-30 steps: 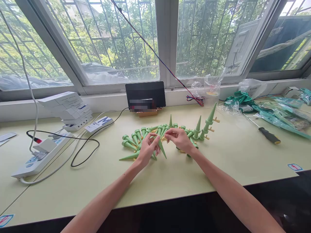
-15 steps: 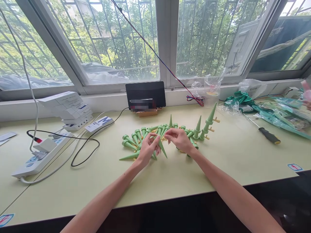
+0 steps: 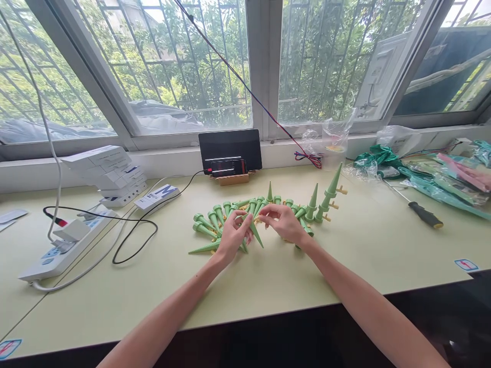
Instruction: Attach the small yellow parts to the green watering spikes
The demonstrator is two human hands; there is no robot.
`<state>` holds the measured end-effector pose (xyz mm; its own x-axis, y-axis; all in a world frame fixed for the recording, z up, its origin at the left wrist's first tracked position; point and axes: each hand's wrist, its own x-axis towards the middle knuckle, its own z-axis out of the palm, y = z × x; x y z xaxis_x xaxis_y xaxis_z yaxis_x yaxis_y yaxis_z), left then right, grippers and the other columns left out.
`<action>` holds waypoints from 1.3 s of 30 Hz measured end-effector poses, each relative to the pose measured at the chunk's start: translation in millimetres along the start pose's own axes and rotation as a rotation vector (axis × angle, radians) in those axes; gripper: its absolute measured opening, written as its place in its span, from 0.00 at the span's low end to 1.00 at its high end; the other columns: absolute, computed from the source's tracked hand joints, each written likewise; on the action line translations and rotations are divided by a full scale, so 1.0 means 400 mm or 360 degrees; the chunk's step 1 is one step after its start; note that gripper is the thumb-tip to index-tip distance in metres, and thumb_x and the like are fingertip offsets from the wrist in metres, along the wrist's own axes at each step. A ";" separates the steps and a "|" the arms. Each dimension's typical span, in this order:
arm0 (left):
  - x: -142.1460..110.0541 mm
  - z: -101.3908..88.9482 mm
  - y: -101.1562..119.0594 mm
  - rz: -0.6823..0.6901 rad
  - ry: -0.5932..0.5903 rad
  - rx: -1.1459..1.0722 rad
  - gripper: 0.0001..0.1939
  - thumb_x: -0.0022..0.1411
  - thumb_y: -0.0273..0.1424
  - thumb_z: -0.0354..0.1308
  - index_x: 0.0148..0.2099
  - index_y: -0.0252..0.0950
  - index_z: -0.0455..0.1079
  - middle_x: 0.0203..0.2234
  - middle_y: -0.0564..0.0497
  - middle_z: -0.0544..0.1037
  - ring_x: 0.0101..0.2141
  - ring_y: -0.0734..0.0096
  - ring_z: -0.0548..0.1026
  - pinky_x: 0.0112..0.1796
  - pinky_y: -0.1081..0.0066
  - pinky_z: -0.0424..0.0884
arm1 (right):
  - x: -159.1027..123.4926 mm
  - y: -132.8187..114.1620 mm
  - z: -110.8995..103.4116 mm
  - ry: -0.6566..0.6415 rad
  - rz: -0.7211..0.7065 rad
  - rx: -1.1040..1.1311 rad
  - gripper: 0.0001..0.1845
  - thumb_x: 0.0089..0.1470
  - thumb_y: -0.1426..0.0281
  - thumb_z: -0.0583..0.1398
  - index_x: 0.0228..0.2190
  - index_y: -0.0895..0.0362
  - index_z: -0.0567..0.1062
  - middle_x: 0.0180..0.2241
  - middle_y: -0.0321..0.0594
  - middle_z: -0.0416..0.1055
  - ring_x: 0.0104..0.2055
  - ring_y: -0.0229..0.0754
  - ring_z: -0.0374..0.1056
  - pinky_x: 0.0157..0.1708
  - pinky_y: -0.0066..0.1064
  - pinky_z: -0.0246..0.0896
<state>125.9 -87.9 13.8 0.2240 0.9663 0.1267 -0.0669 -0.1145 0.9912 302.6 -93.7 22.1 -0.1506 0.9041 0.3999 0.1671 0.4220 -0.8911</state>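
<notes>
My left hand [image 3: 233,236] is closed around a green plant watering spike [image 3: 257,236], whose pointed tip slants down to the right. My right hand [image 3: 284,223] pinches the small yellow valve [image 3: 258,220] at the side of that spike; the fingers partly hide it. Behind and around both hands lie several more green spikes [image 3: 207,225] with yellow valves. A few are nested in upright stacks [image 3: 332,187] to the right of my right hand. One long spike [image 3: 202,248] lies flat by my left wrist.
A tablet [image 3: 230,143] and a phone lean on a small cardboard stand by the window. On the left are white boxes [image 3: 105,166], a power strip [image 3: 69,245] and looped cables. A screwdriver [image 3: 425,213] and plastic bags [image 3: 437,179] lie on the right.
My right fingers have moved slightly left onto the yellow valve. My left hand stays in place with the spike. A pinkish hand at the far right edge has gone from view.
</notes>
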 end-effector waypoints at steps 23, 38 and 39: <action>0.002 -0.004 -0.010 0.0144 -0.0010 0.0157 0.23 0.60 0.44 0.61 0.52 0.34 0.70 0.21 0.58 0.63 0.16 0.76 0.68 0.16 0.75 0.64 | 0.002 -0.001 -0.003 0.0041 0.0045 -0.0066 0.08 0.55 0.65 0.63 0.30 0.57 0.76 0.28 0.38 0.74 0.23 0.37 0.68 0.28 0.30 0.65; 0.003 -0.008 -0.015 0.0196 -0.0084 0.0153 0.18 0.63 0.43 0.58 0.51 0.39 0.63 0.24 0.59 0.66 0.14 0.79 0.69 0.14 0.77 0.63 | 0.002 0.002 -0.004 0.0030 0.0058 -0.0051 0.10 0.55 0.62 0.63 0.30 0.58 0.75 0.28 0.38 0.74 0.24 0.36 0.68 0.27 0.30 0.65; 0.002 -0.007 -0.015 0.0196 -0.0086 0.0147 0.18 0.63 0.43 0.58 0.51 0.39 0.63 0.24 0.59 0.66 0.14 0.80 0.69 0.14 0.78 0.63 | 0.002 0.001 -0.004 0.0032 0.0060 -0.0051 0.11 0.55 0.62 0.63 0.29 0.58 0.75 0.27 0.38 0.73 0.23 0.36 0.67 0.27 0.29 0.65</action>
<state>123.6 -85.7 7.9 0.2720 0.9300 0.2472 -0.0079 -0.2547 0.9670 304.0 -92.5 22.3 -0.1243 0.9204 0.3708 0.2035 0.3894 -0.8983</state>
